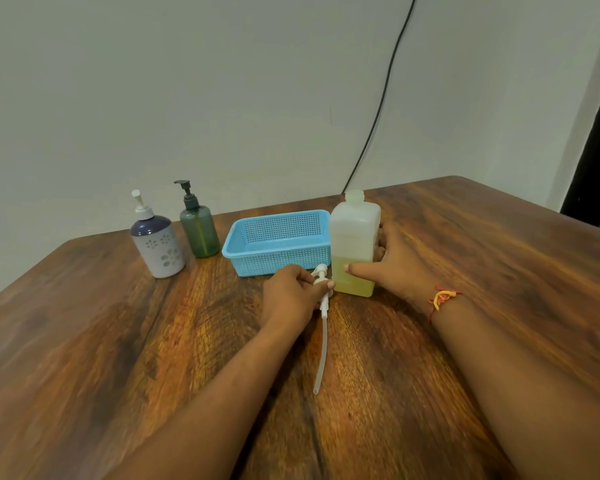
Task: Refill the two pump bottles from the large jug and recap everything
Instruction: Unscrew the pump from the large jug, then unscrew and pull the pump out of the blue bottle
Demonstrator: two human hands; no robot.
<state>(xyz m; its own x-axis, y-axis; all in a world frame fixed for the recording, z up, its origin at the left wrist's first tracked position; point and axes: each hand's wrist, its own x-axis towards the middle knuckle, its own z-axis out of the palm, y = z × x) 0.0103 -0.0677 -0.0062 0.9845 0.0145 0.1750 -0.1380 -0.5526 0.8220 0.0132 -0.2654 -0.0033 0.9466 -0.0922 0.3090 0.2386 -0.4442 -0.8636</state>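
translucent plastic, the large jug [354, 242] stands right of centre in the frame, its neck uncapped and yellowish liquid filling roughly its lower half. the right hand [392, 268] is wrapped around the jug's right side, thumb across the front, fingers curled behind. the left hand [291, 294] sits just left of the jug's base, fingers pinched closed on the collar of a white pump head [321, 282] whose long dip tube [321, 355] trails toward the lower middle of the frame along the wooden table [118, 358].

judging by this, the jug has just been opened and its pump is being laid aside; no pouring has begun. both targets, the white floral pump bottle [160, 244] and the green pump bottle [200, 230], stand at the left of the frame, well apart from both hands, with their pumps screwed on. a blue basket [278, 242] sits between them and the jug, touching or nearly touching its left side.

the next move likely calls for releasing the pump head, then reaching left to unscrew one bottle while the jug stays steadied.
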